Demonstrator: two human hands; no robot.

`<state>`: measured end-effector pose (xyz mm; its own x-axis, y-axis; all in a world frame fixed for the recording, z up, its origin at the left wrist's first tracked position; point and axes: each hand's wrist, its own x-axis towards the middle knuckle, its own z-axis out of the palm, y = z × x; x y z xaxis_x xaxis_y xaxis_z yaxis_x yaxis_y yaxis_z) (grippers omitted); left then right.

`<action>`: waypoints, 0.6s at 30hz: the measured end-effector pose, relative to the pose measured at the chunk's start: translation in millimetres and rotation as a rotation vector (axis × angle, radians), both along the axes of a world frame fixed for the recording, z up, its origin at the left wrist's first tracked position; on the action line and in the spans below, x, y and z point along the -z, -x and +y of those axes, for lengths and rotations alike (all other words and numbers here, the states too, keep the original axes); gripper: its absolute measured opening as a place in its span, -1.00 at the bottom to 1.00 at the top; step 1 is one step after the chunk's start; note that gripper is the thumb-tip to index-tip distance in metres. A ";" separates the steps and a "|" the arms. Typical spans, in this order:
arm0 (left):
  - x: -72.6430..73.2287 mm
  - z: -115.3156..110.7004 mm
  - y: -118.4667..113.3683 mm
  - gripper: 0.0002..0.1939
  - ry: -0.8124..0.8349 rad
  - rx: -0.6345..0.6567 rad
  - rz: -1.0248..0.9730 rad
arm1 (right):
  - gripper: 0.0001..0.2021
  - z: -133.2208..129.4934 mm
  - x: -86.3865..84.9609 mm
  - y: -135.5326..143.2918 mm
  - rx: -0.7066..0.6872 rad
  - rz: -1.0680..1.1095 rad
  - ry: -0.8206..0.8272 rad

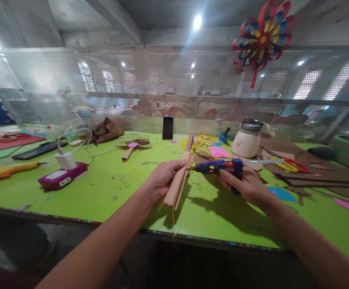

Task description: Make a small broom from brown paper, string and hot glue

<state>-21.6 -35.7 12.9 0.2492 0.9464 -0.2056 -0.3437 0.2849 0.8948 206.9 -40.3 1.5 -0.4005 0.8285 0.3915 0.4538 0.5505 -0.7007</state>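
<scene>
My left hand (162, 176) is closed around a rolled piece of brown cardboard (177, 186), held at a slant above the green table. From its near end yellow string (173, 220) hangs over the table edge. In my right hand (246, 182) is a dark blue glue gun (218, 165), with a pale glue stick (263, 161) poking out of its back. The nozzle points left and is close to the cardboard's right edge; whether it touches, I cannot tell. Beyond the roll, a narrow brown strip (189, 140) extends toward the back.
Left on the green table (102, 180) are a purple power strip (63, 176) with a white charger (65, 161), a yellow glue gun (9, 172) and a small cardboard piece (128, 154). A phone (167, 128) stands behind. Scissors (291, 163), a cream jar (246, 138) and brown cardboard sheets (321, 164) lie right.
</scene>
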 end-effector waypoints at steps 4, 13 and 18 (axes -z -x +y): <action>-2.1 -2.0 -2.3 -0.85 0.049 -0.062 0.012 | -0.62 1.9 -1.3 -0.4 0.007 0.013 -0.073; -3.7 -2.2 -3.3 -0.87 0.049 -0.105 0.067 | -0.67 1.2 2.6 -1.8 -0.068 0.026 -0.024; -3.0 -1.5 -3.0 -0.87 0.033 -0.111 0.083 | -0.70 -0.5 2.3 -1.0 -0.085 0.012 -0.005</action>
<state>-18.6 -37.2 15.9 0.1238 0.9595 -0.2530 -0.3001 0.2792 0.9121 207.9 -40.8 -0.8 -0.4647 0.7895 0.4010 0.3966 0.5905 -0.7029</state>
